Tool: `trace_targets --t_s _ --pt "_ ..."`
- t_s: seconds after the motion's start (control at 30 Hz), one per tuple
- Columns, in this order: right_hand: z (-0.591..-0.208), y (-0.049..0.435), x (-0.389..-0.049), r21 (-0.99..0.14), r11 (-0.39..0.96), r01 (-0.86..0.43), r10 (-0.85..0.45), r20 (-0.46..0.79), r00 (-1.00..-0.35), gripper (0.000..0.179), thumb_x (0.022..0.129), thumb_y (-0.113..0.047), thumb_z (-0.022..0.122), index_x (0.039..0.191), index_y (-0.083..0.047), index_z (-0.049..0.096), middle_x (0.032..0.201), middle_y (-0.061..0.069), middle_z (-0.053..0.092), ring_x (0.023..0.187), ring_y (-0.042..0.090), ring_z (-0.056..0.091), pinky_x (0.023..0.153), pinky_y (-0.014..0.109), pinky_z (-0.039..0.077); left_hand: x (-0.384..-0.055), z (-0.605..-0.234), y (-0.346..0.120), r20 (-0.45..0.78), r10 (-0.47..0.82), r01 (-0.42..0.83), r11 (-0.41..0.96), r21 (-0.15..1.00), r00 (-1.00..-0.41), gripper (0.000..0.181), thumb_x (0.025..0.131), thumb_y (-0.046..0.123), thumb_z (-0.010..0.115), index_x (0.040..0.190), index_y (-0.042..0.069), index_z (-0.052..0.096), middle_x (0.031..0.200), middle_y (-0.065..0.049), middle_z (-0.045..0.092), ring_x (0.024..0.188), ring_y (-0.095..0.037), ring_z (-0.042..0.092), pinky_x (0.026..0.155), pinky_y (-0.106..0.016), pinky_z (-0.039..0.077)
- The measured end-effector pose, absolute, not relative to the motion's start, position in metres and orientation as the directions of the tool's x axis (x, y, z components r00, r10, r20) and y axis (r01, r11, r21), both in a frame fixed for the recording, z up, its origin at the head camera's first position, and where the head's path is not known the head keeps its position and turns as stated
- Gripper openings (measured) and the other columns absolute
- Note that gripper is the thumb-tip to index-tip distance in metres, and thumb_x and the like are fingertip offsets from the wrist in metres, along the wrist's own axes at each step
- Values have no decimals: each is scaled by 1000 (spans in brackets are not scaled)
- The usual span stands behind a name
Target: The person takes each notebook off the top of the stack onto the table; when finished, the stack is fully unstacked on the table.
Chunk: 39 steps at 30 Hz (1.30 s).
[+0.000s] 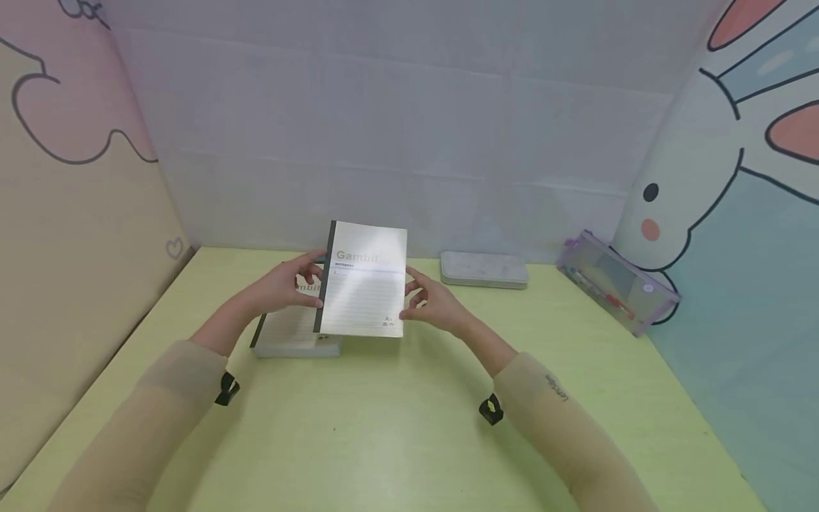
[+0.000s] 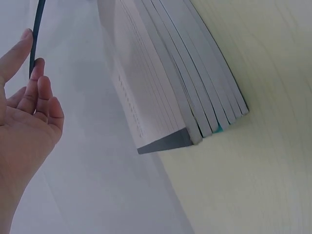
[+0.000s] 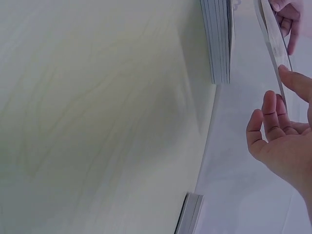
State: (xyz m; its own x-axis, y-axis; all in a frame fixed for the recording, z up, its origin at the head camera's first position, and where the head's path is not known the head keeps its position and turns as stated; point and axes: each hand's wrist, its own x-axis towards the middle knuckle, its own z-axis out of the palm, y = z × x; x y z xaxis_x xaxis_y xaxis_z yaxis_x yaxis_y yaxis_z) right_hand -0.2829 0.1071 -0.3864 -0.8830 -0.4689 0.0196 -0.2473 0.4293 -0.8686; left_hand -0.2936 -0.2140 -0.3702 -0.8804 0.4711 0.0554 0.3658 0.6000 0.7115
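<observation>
Notebook (image 1: 362, 284) held up above the bench (image 1: 358, 441)

Two hands carry the notebook between them, raised off the bench and tipped so that its cover faces the head camera. The left hand (image 1: 284, 286) pinches the dark spine edge, its grip closed with the thumb on one face and fingertips on the other. The right hand (image 1: 437, 304) pinches the opposite edge in the same way, its other fingers loosely bent. "Gambi" can be read on the cover; glare washes out the end of the word. Ruled lines fill much of the area below it.

A stack (image 1: 294, 336) of similar notebooks lies on the bench, lower and to the left, partly hidden by the left hand and the raised notebook. The left wrist view shows its layered edges, with a bit of teal among them.

Towards the back of the bench, right of the hands, a grey case (image 1: 483, 272) lies flat. Farther right, by the wall with the rabbit drawing (image 1: 678, 213), is a clear pouch (image 1: 614, 284) with purple edging and pens inside. Both forearms wear pale sleeves (image 1: 153, 405), a black strap (image 1: 491, 409) showing beneath each.
</observation>
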Motion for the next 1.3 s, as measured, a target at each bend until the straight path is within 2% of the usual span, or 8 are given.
trace_targets --t_s 0.2,0.4,0.6,0.73,0.8,0.9,1.03,1.3 --pt "-392 123 -283 -839 489 -240 -446 -4 -895 94 78 -6 76 152 -13 18 112 13 55 83 19 58 67 24 45 -298 -376 -198 42 489 364 587 724 -871 97 73 17 82 150 9 22 119 -11 58 106 -28 48 83 -39 41" --pt "-400 141 -285 -799 543 -259 -451 -17 -892 97 77 -8 78 152 -10 16 109 11 56 86 21 56 69 25 44 -303 -387 -179 13 490 352 606 713 -871 100 70 23 84 149 10 24 115 -8 58 109 -27 48 93 -48 41" --pt "-406 154 -283 -794 551 -255 -466 -39 -884 96 77 -9 78 151 -5 17 109 13 57 88 24 53 67 25 40 -308 -400 -164 -11 499 357 635 685 -867 101 69 22 85 149 13 23 112 -4 58 111 -25 49 98 -46 39" --pt "-416 158 -284 -802 554 -226 -464 -72 -883 97 76 -9 78 151 -4 17 107 11 58 86 22 50 66 24 39 -310 -409 -157 -32 508 373 673 639 -861 102 69 22 85 150 15 23 110 -1 58 111 -24 48 101 -46 37" --pt "-425 159 -287 -804 557 -206 -463 -95 -882 98 75 -10 79 151 -5 17 106 7 58 85 16 48 66 23 39 -309 -414 -154 -47 501 374 703 605 -864 101 69 23 85 149 15 25 109 2 59 114 -26 46 102 -48 35" --pt "-431 159 -285 -807 558 -193 -472 -117 -874 99 75 -8 79 151 -4 16 107 7 57 84 16 49 66 22 41 -305 -419 -151 -67 484 373 749 547 -873 98 68 27 85 148 15 29 110 4 59 122 -30 40 105 -53 30" --pt "-436 157 -286 -794 572 -206 -488 -129 -863 98 75 -8 79 150 -1 16 106 9 57 82 14 51 66 21 43 -301 -423 -150 -88 475 367 772 519 -875 93 69 28 85 146 13 35 113 2 58 129 -33 33 106 -57 26" --pt "-438 155 -290 -720 647 -251 -502 -154 -851 92 75 -8 79 145 9 22 101 11 60 82 15 49 70 23 40 -299 -429 -144 -104 475 394 817 421 -874 79 70 33 83 138 10 49 119 -5 57 127 -34 33 104 -53 30"
